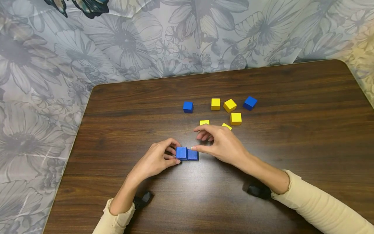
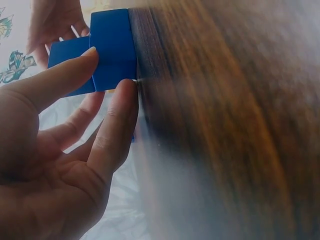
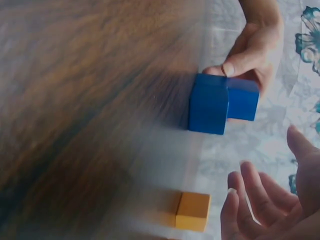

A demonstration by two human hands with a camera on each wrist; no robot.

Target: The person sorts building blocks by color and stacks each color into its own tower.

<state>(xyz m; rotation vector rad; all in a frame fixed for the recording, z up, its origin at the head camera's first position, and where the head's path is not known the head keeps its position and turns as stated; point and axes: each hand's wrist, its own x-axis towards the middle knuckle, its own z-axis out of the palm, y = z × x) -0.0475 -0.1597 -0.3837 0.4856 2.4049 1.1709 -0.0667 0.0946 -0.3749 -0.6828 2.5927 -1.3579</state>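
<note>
Blue cubes stand together on the table: two lie side by side, and an upper blue cube (image 1: 181, 152) sits on the left one. My left hand (image 1: 159, 157) grips the left end of this stack, thumb on the near side and fingers on the far side. The thumb crosses the seam between upper and lower cubes in the left wrist view. My right hand (image 1: 223, 143) hovers at the right with fingers spread and holds nothing. Its thumb tip is close to the lower right blue cube (image 1: 193, 155); the head view leaves contact unclear. The right wrist view shows a gap.
Beyond the hands lie several yellow cubes (image 1: 215, 104), two partly hidden by my right hand. One loose blue cube (image 1: 188, 107) lies left of them, another blue cube (image 1: 250, 103) right. The wooden table (image 1: 131, 110) meets a flowered cloth (image 1: 125, 42) at its back edge.
</note>
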